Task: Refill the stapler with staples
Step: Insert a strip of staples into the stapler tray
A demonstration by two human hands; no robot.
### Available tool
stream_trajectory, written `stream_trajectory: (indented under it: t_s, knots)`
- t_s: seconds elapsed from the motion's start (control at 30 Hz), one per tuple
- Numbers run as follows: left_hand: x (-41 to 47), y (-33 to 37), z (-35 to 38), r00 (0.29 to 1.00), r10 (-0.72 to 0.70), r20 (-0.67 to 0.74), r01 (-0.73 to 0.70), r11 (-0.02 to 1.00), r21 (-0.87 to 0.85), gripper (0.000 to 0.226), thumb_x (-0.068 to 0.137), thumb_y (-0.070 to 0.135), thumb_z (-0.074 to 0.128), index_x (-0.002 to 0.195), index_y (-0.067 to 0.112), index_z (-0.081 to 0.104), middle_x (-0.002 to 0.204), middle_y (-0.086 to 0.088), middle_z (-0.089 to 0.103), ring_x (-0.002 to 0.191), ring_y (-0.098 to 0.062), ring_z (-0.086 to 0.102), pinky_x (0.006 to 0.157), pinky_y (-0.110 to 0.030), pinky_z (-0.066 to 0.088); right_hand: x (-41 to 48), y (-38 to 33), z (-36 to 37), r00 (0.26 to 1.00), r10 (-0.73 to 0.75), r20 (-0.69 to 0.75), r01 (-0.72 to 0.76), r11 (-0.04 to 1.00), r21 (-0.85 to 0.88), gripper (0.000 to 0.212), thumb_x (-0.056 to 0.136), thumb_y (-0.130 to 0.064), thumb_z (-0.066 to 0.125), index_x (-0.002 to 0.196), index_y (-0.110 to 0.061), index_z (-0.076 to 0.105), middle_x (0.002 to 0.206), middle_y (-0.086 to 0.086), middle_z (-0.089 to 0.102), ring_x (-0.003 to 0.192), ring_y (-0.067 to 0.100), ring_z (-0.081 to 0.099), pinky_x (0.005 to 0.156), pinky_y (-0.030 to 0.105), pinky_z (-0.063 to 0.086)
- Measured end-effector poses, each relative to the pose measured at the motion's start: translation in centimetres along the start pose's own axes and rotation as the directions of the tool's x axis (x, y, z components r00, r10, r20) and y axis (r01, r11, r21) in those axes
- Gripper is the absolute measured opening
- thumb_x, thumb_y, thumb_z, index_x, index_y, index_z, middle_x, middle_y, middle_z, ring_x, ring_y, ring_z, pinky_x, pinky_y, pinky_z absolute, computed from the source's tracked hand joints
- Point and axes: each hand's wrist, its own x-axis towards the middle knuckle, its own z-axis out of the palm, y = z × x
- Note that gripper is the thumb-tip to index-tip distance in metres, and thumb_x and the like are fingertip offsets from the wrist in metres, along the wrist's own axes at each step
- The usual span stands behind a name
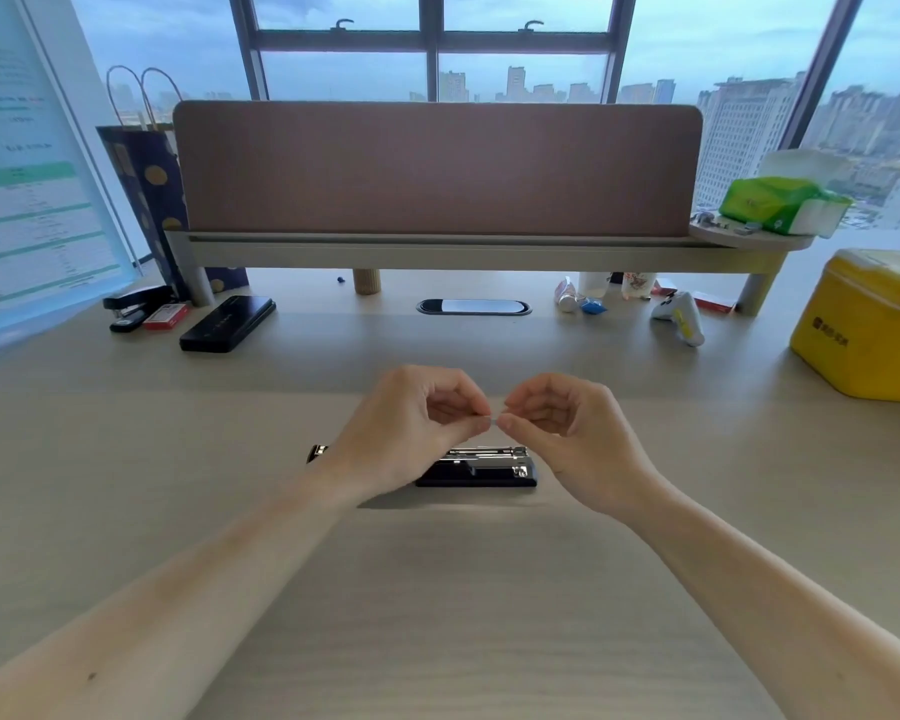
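On the pale wood-grain desk (126,459), whose matte laminate fills the lower view, a wide felt-like mauve partition (437,168) with rounded upper corners stands at twelve o'clock on a slim grey riser shelf. At two o'clock sits a boxy yellow tin (868,324) with rounded edges, and above it on the shelf's round end lies a soft green tissue pack (780,205). At ten o'clock lean a glossy printed sheet (32,200) and a navy paper bag (152,200) with gold dots. Below them rest a flat, glossy black case (227,323), a spare black stapler (133,306) and a small red box (166,315).

Just beyond the wrists, at the centre of the desk, lies the stapler (481,467): a long black base with its shiny steel staple channel exposed on top, its left end hidden behind the left wrist.

Above it, the left hand (411,433) and right hand (572,433) are curled, thumbs and forefingers pinched together from either side on a tiny silvery strip of staples (493,421), held clear of the stapler. The strip is too small to show its length.
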Motion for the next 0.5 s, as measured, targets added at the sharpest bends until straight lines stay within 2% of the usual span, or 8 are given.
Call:
stream_trajectory:
  t_s: [0.1,0.17,0.23,0.33,0.5]
  knots:
    - [-0.3,-0.4,0.3,0.999,0.050,-0.004,-0.050,0.995,0.089,0.003,0.086,0.014,0.083,0.085,0.017,0.081,0.078,0.008,0.081,0.074,-0.001,0.075,0.070,-0.004,0.048,-0.9,1.2,-0.4,0.998,-0.065,-0.008,0.063,0.988,-0.139,0.010,0.088,-0.013,0.081,0.087,-0.018,0.072,0.089,0.000,0.080,0.083,0.011,0.077,0.084,0.029,0.062]
    - [-0.3,-0.8,0.4,0.998,0.063,0.025,-0.065,0.988,0.140,0.004,0.087,0.014,0.081,0.086,0.018,0.082,0.079,0.008,0.081,0.076,-0.002,0.075,0.070,-0.004,0.048,-1.6,1.9,-0.8,0.994,-0.106,0.026,0.109,0.962,-0.249,0.018,0.087,-0.014,0.080,0.085,-0.028,0.069,0.095,-0.006,0.079,0.088,0.009,0.075,0.086,0.027,0.060]
    - [-0.4,-1.0,0.6,0.995,0.077,0.060,-0.087,0.980,0.180,0.006,0.088,0.014,0.080,0.087,0.019,0.083,0.080,0.007,0.081,0.080,-0.004,0.076,0.072,-0.004,0.049,-2.2,2.4,-1.1,0.991,-0.115,0.064,0.129,0.938,-0.321,0.021,0.085,-0.012,0.080,0.085,-0.029,0.069,0.096,-0.009,0.078,0.092,0.007,0.073,0.088,0.024,0.058]
    - [-0.5,-1.1,1.0,0.992,0.101,0.078,-0.116,0.969,0.220,0.007,0.088,0.015,0.080,0.089,0.020,0.084,0.080,0.009,0.081,0.088,-0.004,0.073,0.073,0.000,0.043,-2.6,2.9,-1.3,0.991,-0.103,0.082,0.125,0.934,-0.335,0.021,0.085,-0.006,0.079,0.088,-0.026,0.072,0.093,-0.007,0.078,0.089,0.009,0.073,0.085,0.022,0.060]
    - [-0.5,-1.3,1.5,0.991,0.110,0.082,-0.125,0.970,0.210,0.008,0.089,0.015,0.078,0.089,0.020,0.084,0.079,0.007,0.081,0.084,-0.005,0.074,0.073,0.001,0.042,-2.4,3.4,-1.3,0.990,-0.100,0.095,0.126,0.935,-0.331,0.018,0.087,-0.007,0.080,0.089,-0.024,0.073,0.091,-0.004,0.078,0.081,0.013,0.075,0.084,0.029,0.062]
